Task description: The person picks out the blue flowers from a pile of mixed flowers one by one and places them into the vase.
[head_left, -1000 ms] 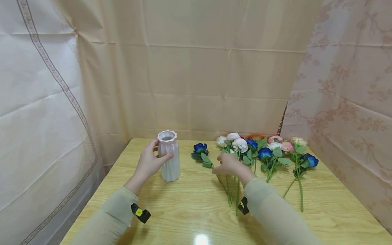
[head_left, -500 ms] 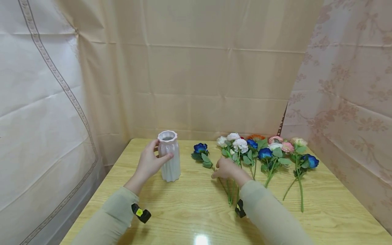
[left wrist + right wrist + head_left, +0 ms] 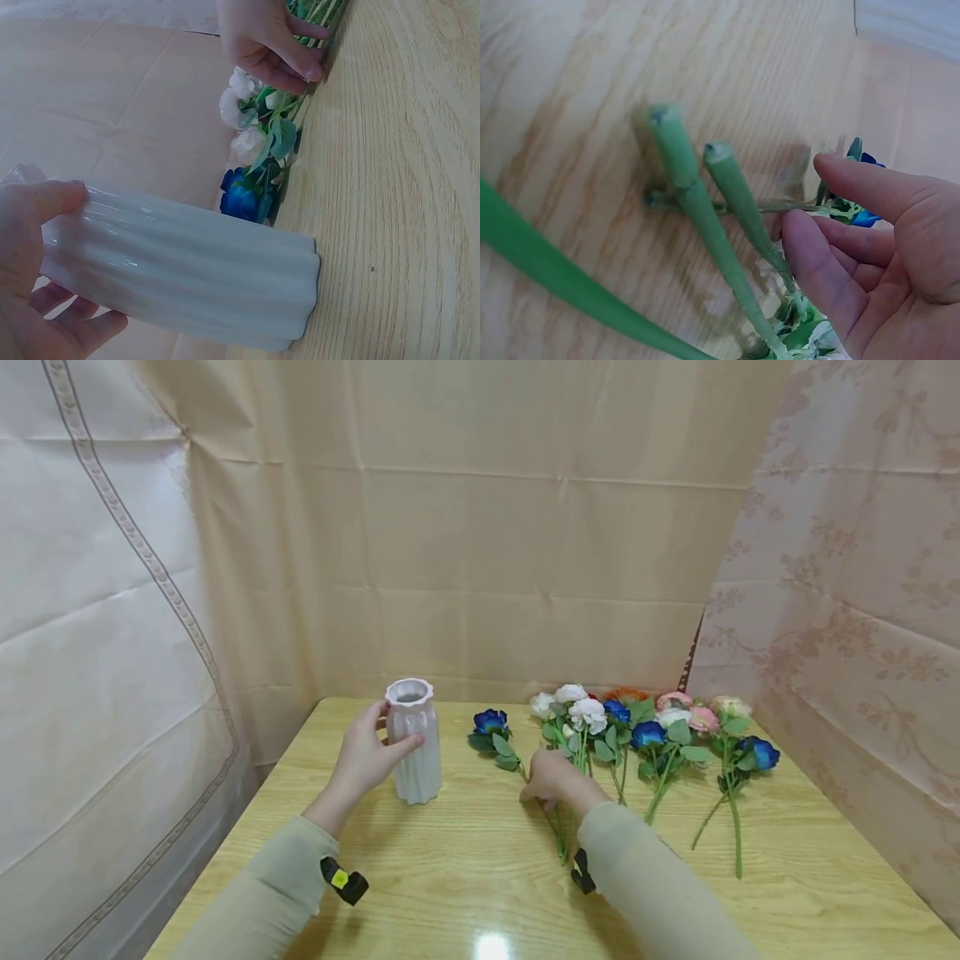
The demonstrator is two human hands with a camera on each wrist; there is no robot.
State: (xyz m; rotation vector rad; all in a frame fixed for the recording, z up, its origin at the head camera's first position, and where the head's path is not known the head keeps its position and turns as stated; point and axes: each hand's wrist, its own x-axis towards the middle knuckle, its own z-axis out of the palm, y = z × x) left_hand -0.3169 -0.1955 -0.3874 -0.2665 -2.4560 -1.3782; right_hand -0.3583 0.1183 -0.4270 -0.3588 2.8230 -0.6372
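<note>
My left hand (image 3: pixel 363 760) grips a white fluted vase (image 3: pixel 420 764), thumb across its front and fingers behind. The vase stands upright on the table, its scalloped mouth facing up. To its right lies a blue rose (image 3: pixel 491 722) with green leaves, its stem pointing toward me. Over that stem is my right hand (image 3: pixel 557 777), low near the tabletop. In the right wrist view, the thumb and index finger stand apart, with the rose's thin stem (image 3: pixel 769 205) between them; the other fingers are bent. Thick green stems (image 3: pixel 716 240) cross in front of this hand.
White flowers (image 3: pixel 588 716) lie just beyond my right hand, their stems partly hidden under it. Farther right are more blue roses (image 3: pixel 648 734), pink flowers (image 3: pixel 704 720) and an orange flower (image 3: pixel 626 695). A beige curtain (image 3: pixel 480 527) hangs behind the wooden table (image 3: pixel 420 893).
My right hand has moved slightly nearer to me and lower, from beside the white flowers down to the blue rose's stem. My left hand and the vase have stayed in place.
</note>
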